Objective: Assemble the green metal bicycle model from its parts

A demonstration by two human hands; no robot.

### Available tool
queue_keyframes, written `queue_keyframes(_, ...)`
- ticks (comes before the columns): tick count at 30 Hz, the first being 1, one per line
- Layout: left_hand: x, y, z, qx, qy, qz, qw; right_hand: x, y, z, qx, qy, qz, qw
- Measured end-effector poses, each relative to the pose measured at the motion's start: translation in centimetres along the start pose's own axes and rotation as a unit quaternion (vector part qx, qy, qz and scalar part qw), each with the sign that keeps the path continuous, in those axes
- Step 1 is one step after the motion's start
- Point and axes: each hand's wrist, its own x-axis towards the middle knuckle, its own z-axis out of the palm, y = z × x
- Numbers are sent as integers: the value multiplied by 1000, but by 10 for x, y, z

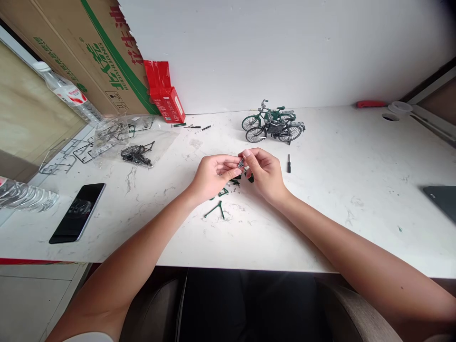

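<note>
My left hand and my right hand meet over the middle of the table. Both are closed, their fingertips pinching one small silver-grey model bicycle part; its exact kind is too small to make out. Beneath the hands lie dark green model pieces, partly covered by the fingers. Nearer to me, a green forked frame piece rests flat beside a small green bracket-like piece. A small black screwdriver lies right of my right hand.
Two assembled model bicycles, one green and one black, stand at the back. Bagged black parts and loose sprues lie left. A phone, water bottles, a red box and a cardboard box are there too.
</note>
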Motion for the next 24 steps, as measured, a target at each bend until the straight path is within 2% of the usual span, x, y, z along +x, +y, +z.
queue_keyframes(12,2,-5,-1,21,13,15,1000,1,0,-1,20,-11,17,1000)
queue_keyframes(24,2,-4,-3,51,9,47,998,-5,-4,1,10,-9,-5,1000)
